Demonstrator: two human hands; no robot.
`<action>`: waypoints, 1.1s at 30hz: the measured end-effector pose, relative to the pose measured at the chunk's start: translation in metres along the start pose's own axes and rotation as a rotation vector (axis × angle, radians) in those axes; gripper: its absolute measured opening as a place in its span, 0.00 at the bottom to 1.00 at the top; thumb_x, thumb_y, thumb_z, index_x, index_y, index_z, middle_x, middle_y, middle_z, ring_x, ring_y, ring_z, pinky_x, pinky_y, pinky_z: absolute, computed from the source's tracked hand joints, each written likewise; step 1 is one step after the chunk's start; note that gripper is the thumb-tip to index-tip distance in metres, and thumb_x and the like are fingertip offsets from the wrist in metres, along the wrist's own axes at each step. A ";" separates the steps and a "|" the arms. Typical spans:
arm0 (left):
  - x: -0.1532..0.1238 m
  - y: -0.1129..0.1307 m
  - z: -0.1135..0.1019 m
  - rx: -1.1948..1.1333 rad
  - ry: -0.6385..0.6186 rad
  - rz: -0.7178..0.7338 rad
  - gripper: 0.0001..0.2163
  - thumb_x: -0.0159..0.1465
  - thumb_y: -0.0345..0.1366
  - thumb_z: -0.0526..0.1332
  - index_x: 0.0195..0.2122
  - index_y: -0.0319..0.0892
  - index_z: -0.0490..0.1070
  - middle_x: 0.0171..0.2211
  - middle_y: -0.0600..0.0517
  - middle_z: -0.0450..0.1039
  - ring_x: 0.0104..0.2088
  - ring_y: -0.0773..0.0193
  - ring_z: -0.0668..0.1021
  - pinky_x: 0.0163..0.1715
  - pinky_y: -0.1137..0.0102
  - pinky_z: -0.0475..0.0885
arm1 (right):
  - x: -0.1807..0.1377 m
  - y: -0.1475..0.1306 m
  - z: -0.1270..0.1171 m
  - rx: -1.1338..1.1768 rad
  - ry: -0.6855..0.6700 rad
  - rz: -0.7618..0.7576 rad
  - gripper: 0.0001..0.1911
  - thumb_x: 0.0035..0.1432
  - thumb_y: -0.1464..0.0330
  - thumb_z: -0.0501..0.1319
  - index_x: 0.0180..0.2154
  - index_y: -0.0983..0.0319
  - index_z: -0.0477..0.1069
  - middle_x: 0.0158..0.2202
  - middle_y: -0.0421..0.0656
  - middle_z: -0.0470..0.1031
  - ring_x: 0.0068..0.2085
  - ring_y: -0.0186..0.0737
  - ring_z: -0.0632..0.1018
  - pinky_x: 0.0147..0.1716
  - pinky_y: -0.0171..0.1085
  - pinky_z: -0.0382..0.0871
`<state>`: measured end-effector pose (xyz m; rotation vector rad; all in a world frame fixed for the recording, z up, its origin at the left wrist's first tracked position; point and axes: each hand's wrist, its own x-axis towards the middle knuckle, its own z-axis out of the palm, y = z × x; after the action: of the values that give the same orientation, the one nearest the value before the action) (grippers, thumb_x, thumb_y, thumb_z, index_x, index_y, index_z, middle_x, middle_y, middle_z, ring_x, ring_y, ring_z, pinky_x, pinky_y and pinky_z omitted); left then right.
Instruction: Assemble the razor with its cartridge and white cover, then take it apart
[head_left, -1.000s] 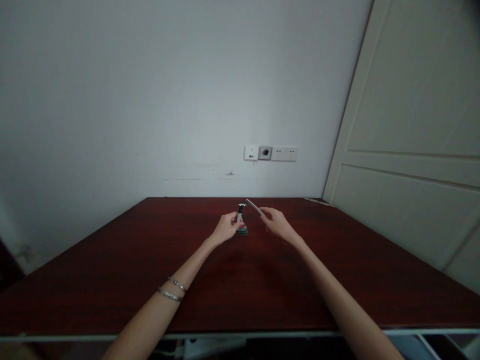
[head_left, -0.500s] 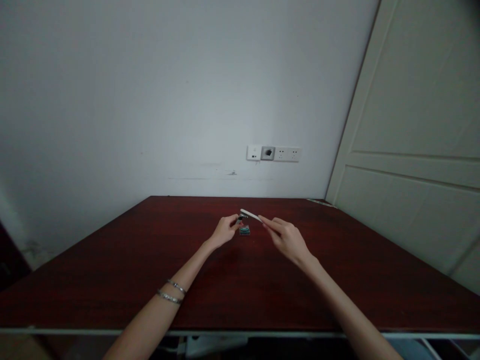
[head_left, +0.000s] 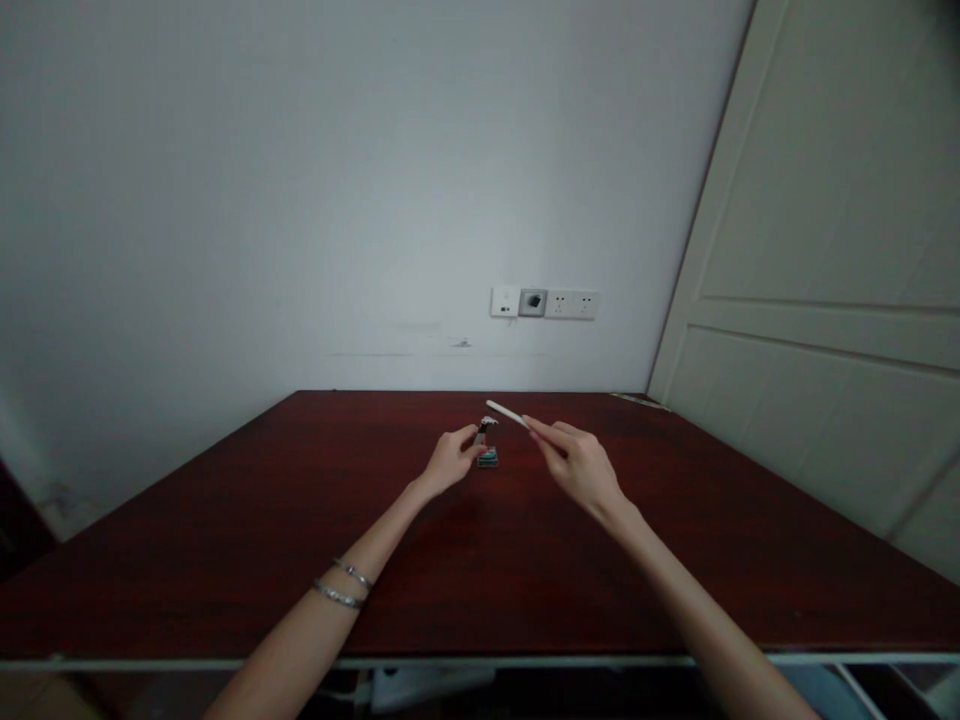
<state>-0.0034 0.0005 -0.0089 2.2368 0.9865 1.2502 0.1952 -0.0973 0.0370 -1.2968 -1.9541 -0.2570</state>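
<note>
My left hand (head_left: pixel 448 463) is closed around a small dark-and-silver tool (head_left: pixel 482 433) and holds it just above a small teal block (head_left: pixel 487 458) that rests on the dark red table (head_left: pixel 225 540). My right hand (head_left: pixel 576 462) pinches one end of a thin white stick (head_left: pixel 507 413). The stick points up and to the left, and its free tip hovers close over the tool. What the tool is I cannot make out. Two silver bangles sit on my left wrist.
A pale wall rises behind the table, with a row of white sockets (head_left: pixel 545 303) above the far edge. A cream panelled door (head_left: pixel 825 300) stands at the right. A white rail (head_left: pixel 525 661) runs along the table's near edge.
My right hand drew back toward me with the stick, then lifted it slightly. My left hand lowered the tool closer to the teal block. The view shifted a little.
</note>
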 end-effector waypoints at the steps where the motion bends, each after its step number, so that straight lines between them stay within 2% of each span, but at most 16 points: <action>1: 0.000 0.000 0.000 -0.002 -0.003 0.001 0.07 0.57 0.35 0.58 0.32 0.37 0.71 0.28 0.53 0.72 0.28 0.66 0.71 0.30 0.74 0.64 | 0.000 0.000 0.000 0.007 -0.001 -0.012 0.18 0.61 0.65 0.50 0.52 0.54 0.67 0.29 0.42 0.71 0.28 0.33 0.72 0.28 0.30 0.62; 4: 0.000 0.000 0.001 -0.021 -0.025 -0.026 0.07 0.56 0.36 0.59 0.30 0.36 0.71 0.25 0.53 0.71 0.26 0.67 0.71 0.28 0.74 0.64 | -0.001 0.001 0.001 0.020 -0.052 -0.084 0.18 0.61 0.65 0.51 0.52 0.53 0.67 0.29 0.42 0.72 0.28 0.33 0.72 0.27 0.30 0.61; 9: 0.002 0.000 0.003 -0.162 -0.003 -0.026 0.07 0.55 0.36 0.60 0.30 0.37 0.69 0.27 0.52 0.71 0.28 0.66 0.72 0.29 0.74 0.66 | -0.002 0.000 0.000 0.060 0.091 0.011 0.19 0.61 0.65 0.50 0.52 0.57 0.68 0.28 0.43 0.72 0.27 0.33 0.72 0.26 0.30 0.61; 13: 0.005 0.003 0.002 -0.250 -0.010 -0.066 0.06 0.55 0.35 0.59 0.28 0.36 0.68 0.24 0.52 0.70 0.26 0.67 0.72 0.28 0.73 0.66 | -0.005 -0.003 -0.002 0.028 0.010 -0.064 0.18 0.61 0.65 0.51 0.51 0.53 0.68 0.27 0.41 0.71 0.26 0.32 0.72 0.26 0.29 0.60; 18: 0.004 0.006 -0.005 -0.223 -0.014 -0.043 0.05 0.55 0.34 0.59 0.28 0.37 0.68 0.25 0.54 0.69 0.27 0.67 0.72 0.29 0.73 0.66 | -0.006 -0.003 -0.001 -0.020 0.131 0.032 0.19 0.62 0.65 0.50 0.54 0.54 0.65 0.28 0.42 0.70 0.27 0.33 0.71 0.26 0.29 0.60; 22: 0.002 0.003 -0.008 -0.177 -0.038 -0.057 0.06 0.55 0.35 0.59 0.28 0.37 0.68 0.24 0.53 0.69 0.26 0.66 0.72 0.29 0.73 0.66 | -0.009 -0.009 0.007 -0.032 0.020 -0.080 0.21 0.62 0.66 0.49 0.56 0.52 0.62 0.29 0.41 0.69 0.25 0.31 0.70 0.25 0.29 0.60; 26: 0.000 0.000 -0.009 -0.126 -0.030 -0.031 0.07 0.56 0.37 0.59 0.29 0.37 0.70 0.26 0.53 0.71 0.27 0.66 0.72 0.30 0.73 0.66 | -0.009 -0.008 0.011 0.071 0.093 -0.018 0.21 0.63 0.66 0.48 0.56 0.55 0.62 0.27 0.41 0.68 0.26 0.32 0.70 0.27 0.29 0.63; 30: -0.001 -0.001 -0.007 -0.134 -0.040 -0.041 0.07 0.55 0.36 0.59 0.28 0.37 0.70 0.24 0.53 0.71 0.26 0.66 0.72 0.28 0.74 0.66 | -0.012 -0.007 0.014 0.131 -0.009 -0.106 0.20 0.62 0.67 0.49 0.56 0.56 0.63 0.27 0.41 0.68 0.26 0.32 0.70 0.28 0.30 0.64; 33: -0.002 0.000 -0.006 -0.143 -0.043 -0.034 0.07 0.56 0.35 0.58 0.28 0.37 0.70 0.24 0.53 0.70 0.26 0.67 0.72 0.29 0.74 0.66 | -0.016 -0.007 0.013 0.098 0.034 -0.087 0.21 0.62 0.67 0.49 0.56 0.56 0.62 0.28 0.42 0.69 0.26 0.32 0.70 0.27 0.29 0.64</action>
<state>-0.0092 -0.0010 -0.0063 2.1199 0.8861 1.2128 0.1856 -0.1045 0.0186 -1.1391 -1.9718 -0.2218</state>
